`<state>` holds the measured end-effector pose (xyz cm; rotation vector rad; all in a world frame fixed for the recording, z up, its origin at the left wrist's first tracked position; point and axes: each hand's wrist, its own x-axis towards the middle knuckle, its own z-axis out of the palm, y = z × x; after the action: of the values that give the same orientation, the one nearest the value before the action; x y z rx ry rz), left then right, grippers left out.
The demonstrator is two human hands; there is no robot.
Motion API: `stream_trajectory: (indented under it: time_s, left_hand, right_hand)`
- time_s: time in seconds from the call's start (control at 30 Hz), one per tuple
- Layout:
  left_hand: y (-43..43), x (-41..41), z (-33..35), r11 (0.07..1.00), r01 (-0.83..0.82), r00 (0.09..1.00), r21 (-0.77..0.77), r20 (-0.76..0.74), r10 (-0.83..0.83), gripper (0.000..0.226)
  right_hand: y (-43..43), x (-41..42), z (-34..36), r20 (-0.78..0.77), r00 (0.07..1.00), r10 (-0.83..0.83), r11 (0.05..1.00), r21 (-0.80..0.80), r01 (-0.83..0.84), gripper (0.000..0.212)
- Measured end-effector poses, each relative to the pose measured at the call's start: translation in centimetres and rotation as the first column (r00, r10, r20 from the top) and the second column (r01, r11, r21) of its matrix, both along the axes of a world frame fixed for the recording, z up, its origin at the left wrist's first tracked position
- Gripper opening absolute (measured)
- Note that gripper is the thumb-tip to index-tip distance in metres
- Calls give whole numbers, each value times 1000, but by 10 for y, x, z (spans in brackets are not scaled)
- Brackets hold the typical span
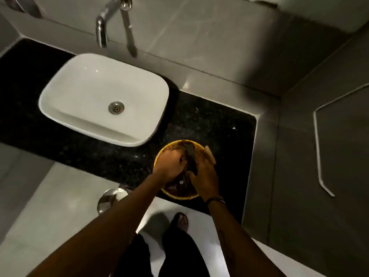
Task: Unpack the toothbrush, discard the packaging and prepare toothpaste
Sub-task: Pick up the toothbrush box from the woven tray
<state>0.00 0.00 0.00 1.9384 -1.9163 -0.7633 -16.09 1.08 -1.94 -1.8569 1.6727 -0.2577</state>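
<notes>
Black speckled worktop (215, 120), white basin (83, 90) at left. Round yellow-rimmed basket (162, 151) at worktop's near edge. Both hands inside basket: left hand (169, 163) curled downward, contents of grip hidden; right hand (203, 174), fingers (194, 173) closed around dark slim packet (190, 156), upright between hands. Packet contents not discernible. Pale object (211, 155) on basket's right rim.

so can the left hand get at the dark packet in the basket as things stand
Probably yes. The left hand is already inside the woven basket on the counter, its fingers right at the dark packet. Nothing lies between them; the right hand grips the packet's other side. Blur hides exact contact.
</notes>
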Motion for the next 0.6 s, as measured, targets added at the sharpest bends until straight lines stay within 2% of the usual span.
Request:
stream_trajectory:
  time_s: [0.1,0.17,0.3,0.43,0.53,0.6]
  left_hand:
    - [-13,-11,-20,997,-82,997,-7,-6,82,28]
    - [-17,-17,-25,992,-124,991,8,-43,124,31]
    - [-30,-18,-33,982,-189,972,0,-141,187,29]
    - [-36,-17,-30,961,-276,941,15,-202,273,25]
    - [-35,-10,-20,894,-442,840,68,-318,440,23]
    - [-32,2,-7,839,-524,704,145,-481,523,13]
  right_hand:
    - [-3,0,-24,-44,998,-46,995,82,50,90]
    - [-2,4,-32,-84,994,-69,991,105,77,81]
    - [-9,11,-31,-64,990,-127,989,71,131,47]
    - [-10,8,-17,-58,987,-147,988,44,150,51]
    - [-10,5,6,14,989,-148,989,-8,148,47]
    - [-10,6,25,65,992,-108,988,-103,114,43]
